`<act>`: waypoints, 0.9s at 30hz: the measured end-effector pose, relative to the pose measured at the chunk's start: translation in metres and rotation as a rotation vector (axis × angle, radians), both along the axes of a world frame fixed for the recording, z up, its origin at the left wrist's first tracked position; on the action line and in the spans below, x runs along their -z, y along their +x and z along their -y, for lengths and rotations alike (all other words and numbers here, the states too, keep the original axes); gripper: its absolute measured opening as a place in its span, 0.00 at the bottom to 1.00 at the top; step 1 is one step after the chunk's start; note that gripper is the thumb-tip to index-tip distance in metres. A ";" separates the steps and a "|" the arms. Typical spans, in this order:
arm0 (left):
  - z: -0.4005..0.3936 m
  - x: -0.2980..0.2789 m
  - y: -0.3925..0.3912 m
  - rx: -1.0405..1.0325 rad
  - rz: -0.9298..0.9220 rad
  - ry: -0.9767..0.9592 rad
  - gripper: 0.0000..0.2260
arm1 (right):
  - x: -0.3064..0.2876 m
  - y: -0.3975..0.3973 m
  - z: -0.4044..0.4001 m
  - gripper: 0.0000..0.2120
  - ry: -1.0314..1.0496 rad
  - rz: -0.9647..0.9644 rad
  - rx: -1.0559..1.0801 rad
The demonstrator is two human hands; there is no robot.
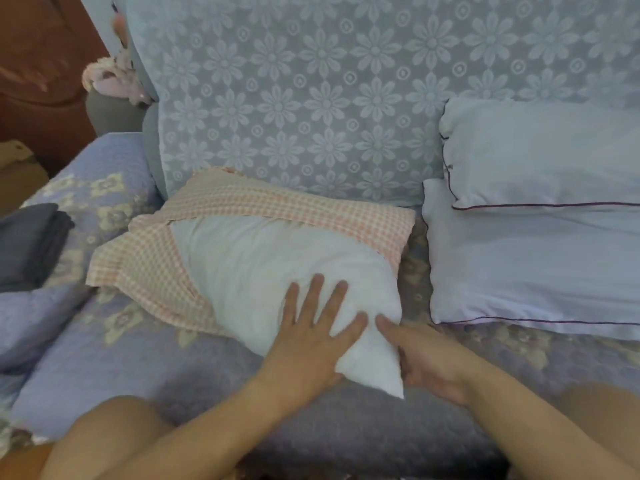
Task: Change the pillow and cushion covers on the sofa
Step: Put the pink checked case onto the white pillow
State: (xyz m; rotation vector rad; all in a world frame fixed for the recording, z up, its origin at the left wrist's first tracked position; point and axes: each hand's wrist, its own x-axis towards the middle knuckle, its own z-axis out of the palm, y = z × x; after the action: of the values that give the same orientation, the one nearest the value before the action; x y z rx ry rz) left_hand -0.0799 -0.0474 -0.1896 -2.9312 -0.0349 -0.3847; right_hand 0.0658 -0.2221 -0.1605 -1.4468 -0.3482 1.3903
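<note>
A white pillow insert [263,268] lies on the sofa seat, half out of a pink checked cover [149,268] that wraps its left and back sides. My left hand [311,327] lies flat on the insert's near part, fingers spread and straight. My right hand [419,358] grips the insert's near right corner, thumb on top and fingers hidden under the fabric.
Two pale lilac pillows [540,265] with dark piping are stacked at the right against the floral sofa back [311,98]. Folded dark grey cloth [27,247] sits on the quilted armrest at the left. The seat has a purple quilted throw [138,368].
</note>
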 end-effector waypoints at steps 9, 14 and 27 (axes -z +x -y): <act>-0.150 -0.087 0.116 -0.726 -0.058 -0.446 0.30 | -0.021 0.042 -0.011 0.08 -0.018 0.866 0.389; -0.183 -0.049 0.135 -0.840 0.189 -0.213 0.31 | 0.032 0.046 -0.009 0.12 -0.146 1.075 0.264; -0.204 -0.033 0.122 -0.143 0.172 0.198 0.19 | 0.058 0.076 -0.152 0.17 -0.072 1.788 -0.496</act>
State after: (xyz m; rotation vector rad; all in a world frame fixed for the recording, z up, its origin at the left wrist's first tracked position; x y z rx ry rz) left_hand 0.0422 0.1570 -0.1564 -2.6748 -0.2155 -0.5804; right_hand 0.1418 -0.0704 -0.2188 -2.4087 -1.8267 -0.0043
